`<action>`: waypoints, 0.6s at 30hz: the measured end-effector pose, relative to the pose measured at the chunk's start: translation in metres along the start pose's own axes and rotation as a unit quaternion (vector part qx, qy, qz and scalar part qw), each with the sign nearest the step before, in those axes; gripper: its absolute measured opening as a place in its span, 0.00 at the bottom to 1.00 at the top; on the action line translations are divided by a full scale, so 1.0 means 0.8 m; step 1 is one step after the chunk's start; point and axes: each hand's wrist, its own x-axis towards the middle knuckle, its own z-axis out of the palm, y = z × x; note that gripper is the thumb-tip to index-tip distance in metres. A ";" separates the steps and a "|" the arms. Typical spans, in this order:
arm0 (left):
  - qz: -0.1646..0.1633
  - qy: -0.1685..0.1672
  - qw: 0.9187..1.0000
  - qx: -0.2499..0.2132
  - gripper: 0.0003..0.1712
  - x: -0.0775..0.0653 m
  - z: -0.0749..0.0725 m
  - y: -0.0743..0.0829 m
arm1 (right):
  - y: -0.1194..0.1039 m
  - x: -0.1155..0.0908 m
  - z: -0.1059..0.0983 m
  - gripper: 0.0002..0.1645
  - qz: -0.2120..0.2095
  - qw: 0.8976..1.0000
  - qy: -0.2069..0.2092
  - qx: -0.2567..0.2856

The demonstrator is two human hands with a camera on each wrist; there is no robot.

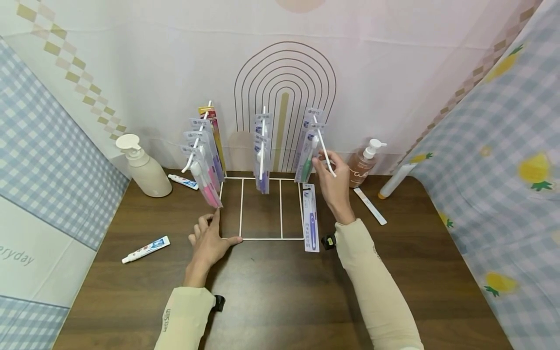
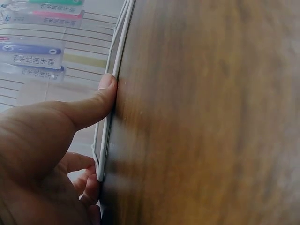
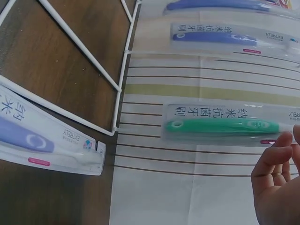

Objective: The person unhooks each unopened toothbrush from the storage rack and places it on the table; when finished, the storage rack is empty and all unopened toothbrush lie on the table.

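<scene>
A white wire rack (image 1: 261,238) stands at the back of the brown table, with packaged toothbrushes hanging from its three hooks. My left hand (image 1: 212,240) lies flat at the base's front left corner, and its thumb (image 2: 101,96) presses the wire (image 2: 115,70). My right hand (image 1: 330,170) is raised at the right hook (image 1: 323,143) and pinches the green toothbrush pack (image 1: 307,163) hanging there. In the right wrist view its fingertips (image 3: 276,154) meet that pack's end (image 3: 220,125). A purple toothbrush pack (image 1: 310,217) lies on the table beside the base (image 3: 42,140).
A cream pump bottle (image 1: 146,170) and two toothpaste tubes (image 1: 146,249) (image 1: 183,182) sit at the left. An amber pump bottle (image 1: 363,165), a flat white stick (image 1: 370,206) and a white tube (image 1: 393,182) are at the right. Fabric backdrops close in three sides.
</scene>
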 end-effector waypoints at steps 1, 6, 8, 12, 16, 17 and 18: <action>-0.001 0.000 1.000 0.000 0.72 0.000 0.000 0.000 | 0.000 0.001 0.001 0.16 0.000 1.000 0.001 0.002; -0.008 -0.005 1.000 0.001 0.72 0.000 -0.002 0.003 | -0.001 0.003 0.001 0.13 -0.002 1.000 0.006 0.012; -0.010 -0.007 1.000 0.002 0.71 0.000 -0.003 0.005 | -0.001 0.004 0.001 0.12 -0.004 1.000 0.010 0.010; -0.013 -0.010 1.000 0.003 0.71 -0.001 -0.003 0.005 | 0.000 0.005 -0.001 0.12 -0.015 1.000 0.021 0.007; -0.011 -0.008 1.000 0.003 0.72 0.000 -0.003 0.004 | 0.000 0.008 -0.004 0.11 -0.018 0.999 0.038 0.008; -0.010 -0.006 1.000 0.003 0.72 0.000 -0.002 0.004 | 0.001 0.008 -0.005 0.11 -0.016 0.999 0.043 0.010; -0.009 -0.005 1.000 0.004 0.72 0.000 -0.002 0.004 | 0.001 0.008 -0.006 0.11 -0.013 0.999 0.047 0.013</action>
